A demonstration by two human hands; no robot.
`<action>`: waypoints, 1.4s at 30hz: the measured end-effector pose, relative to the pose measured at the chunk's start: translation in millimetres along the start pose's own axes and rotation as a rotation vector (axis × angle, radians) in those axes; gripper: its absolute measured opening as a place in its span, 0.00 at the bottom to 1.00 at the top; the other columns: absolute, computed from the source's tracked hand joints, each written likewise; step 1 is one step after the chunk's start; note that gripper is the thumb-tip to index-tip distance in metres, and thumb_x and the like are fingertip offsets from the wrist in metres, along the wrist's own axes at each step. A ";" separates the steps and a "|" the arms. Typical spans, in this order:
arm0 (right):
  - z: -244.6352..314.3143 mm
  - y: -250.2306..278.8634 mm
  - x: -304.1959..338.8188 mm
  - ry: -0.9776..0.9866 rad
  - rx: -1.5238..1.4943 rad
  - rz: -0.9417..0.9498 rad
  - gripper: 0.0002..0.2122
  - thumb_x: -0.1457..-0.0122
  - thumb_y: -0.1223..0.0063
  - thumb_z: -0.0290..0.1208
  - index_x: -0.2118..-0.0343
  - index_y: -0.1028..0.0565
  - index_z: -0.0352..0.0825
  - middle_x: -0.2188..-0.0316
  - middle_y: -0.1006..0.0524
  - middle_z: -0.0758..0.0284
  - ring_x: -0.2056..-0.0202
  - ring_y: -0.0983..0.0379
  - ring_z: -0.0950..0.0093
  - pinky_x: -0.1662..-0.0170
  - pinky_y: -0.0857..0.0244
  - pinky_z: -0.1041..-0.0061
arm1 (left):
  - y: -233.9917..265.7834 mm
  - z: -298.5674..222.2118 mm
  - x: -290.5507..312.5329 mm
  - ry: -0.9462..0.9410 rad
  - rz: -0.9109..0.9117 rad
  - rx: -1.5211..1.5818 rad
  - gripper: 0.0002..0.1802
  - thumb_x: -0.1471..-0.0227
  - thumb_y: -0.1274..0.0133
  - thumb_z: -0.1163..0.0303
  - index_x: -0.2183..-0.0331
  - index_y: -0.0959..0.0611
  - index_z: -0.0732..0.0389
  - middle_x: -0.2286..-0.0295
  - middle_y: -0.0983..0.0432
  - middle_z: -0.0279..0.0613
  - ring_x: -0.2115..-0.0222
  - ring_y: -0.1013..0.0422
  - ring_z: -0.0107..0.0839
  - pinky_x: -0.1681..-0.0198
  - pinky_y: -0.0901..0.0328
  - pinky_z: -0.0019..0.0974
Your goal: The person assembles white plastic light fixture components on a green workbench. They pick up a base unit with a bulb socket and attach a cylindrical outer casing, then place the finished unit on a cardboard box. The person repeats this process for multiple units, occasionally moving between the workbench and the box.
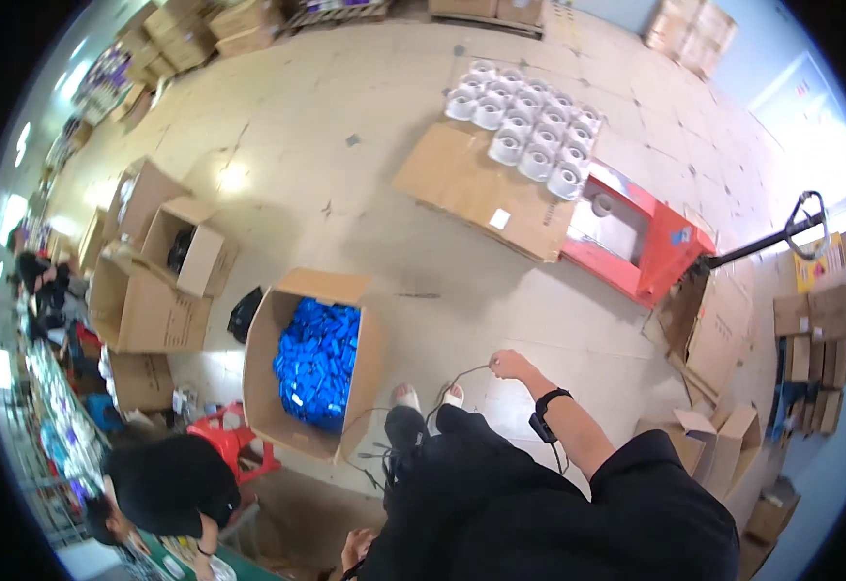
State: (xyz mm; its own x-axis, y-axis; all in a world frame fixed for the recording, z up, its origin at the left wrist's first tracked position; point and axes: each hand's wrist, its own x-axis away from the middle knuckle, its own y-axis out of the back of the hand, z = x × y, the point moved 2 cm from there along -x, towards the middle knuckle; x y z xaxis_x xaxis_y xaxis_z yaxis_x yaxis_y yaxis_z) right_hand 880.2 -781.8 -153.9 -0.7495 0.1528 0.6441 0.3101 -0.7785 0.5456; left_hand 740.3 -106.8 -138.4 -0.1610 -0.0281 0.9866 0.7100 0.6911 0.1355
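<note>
One thin, dark cord bends in the air to the right of one big open box full of blue pieces, pinched in the closed right hand. The left hand is below the box; I can't tell how open it is. One white label, too small to read, is up and right of the box.

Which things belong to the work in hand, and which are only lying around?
In the work:
cable, pinched by the right hand
left hand: hold unclear

Seemingly only around:
cardboard box with blue pieces
red stool
red pallet truck
</note>
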 end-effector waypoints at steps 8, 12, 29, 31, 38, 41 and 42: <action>-105.7 147.2 -45.2 -0.174 -0.078 -0.351 0.10 0.49 0.47 0.32 0.65 0.18 0.41 0.62 0.20 0.57 0.57 0.24 0.58 0.53 0.29 0.60 | 68.4 -457.0 -134.7 -0.855 -0.047 -1.542 0.16 0.53 0.51 0.63 0.66 0.15 0.62 0.65 0.19 0.51 0.66 0.23 0.51 0.65 0.29 0.51; -142.4 251.0 -79.3 -0.227 -0.165 -0.595 0.10 0.48 0.45 0.30 0.63 0.21 0.39 0.64 0.20 0.59 0.56 0.25 0.57 0.55 0.29 0.59 | 39.4 -710.9 -146.8 -0.952 -0.418 -0.866 0.15 0.53 0.46 0.65 0.64 0.15 0.63 0.71 0.18 0.51 0.68 0.21 0.40 0.62 0.28 0.42; -330.7 534.3 -433.0 -0.139 0.405 -0.988 0.22 0.52 0.47 0.22 0.51 0.30 0.29 0.55 0.28 0.59 0.47 0.33 0.64 0.41 0.43 0.58 | -469.3 -1379.9 -238.7 -1.755 -0.333 -1.568 0.25 0.60 0.39 0.73 0.56 0.25 0.62 0.60 0.25 0.43 0.54 0.30 0.40 0.54 0.34 0.46; -343.1 537.9 -454.9 -0.149 0.472 -0.907 0.19 0.52 0.48 0.22 0.53 0.29 0.30 0.55 0.27 0.59 0.47 0.32 0.65 0.40 0.43 0.56 | -478.1 -1385.4 -267.2 -1.772 -0.361 -1.646 0.15 0.59 0.42 0.77 0.64 0.23 0.59 0.65 0.21 0.40 0.58 0.25 0.38 0.56 0.34 0.45; -354.1 555.7 -473.5 -0.257 0.357 -0.577 0.09 0.58 0.45 0.20 0.70 0.25 0.36 0.73 0.20 0.60 0.63 0.23 0.61 0.51 0.38 0.61 | -489.3 -1390.1 -295.8 -1.533 -0.360 -1.816 0.08 0.60 0.40 0.74 0.71 0.18 0.57 0.75 0.20 0.44 0.69 0.21 0.42 0.63 0.34 0.44; -362.4 551.7 -483.8 -0.290 0.364 -0.494 0.05 0.57 0.42 0.23 0.75 0.22 0.40 0.75 0.19 0.63 0.68 0.21 0.64 0.51 0.37 0.66 | -490.8 -1377.7 -307.8 -1.539 -0.365 -1.786 0.03 0.58 0.43 0.74 0.76 0.17 0.56 0.77 0.20 0.45 0.71 0.21 0.41 0.64 0.33 0.43; -365.7 548.0 -486.2 -0.299 0.357 -0.502 0.05 0.57 0.42 0.23 0.75 0.22 0.39 0.75 0.19 0.62 0.68 0.21 0.64 0.51 0.36 0.67 | -491.1 -1373.7 -308.8 -1.534 -0.392 -1.784 0.04 0.56 0.44 0.74 0.75 0.16 0.54 0.76 0.19 0.43 0.70 0.21 0.39 0.63 0.34 0.43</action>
State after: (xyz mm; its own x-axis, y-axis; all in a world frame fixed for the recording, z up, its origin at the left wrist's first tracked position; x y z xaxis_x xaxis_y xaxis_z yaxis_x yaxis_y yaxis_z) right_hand 1200.8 -1505.3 -364.1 -0.6751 0.6444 0.3592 0.1794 -0.3289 0.9272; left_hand 1383.1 -1429.6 -384.1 0.0233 0.9617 0.2730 0.0659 -0.2740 0.9595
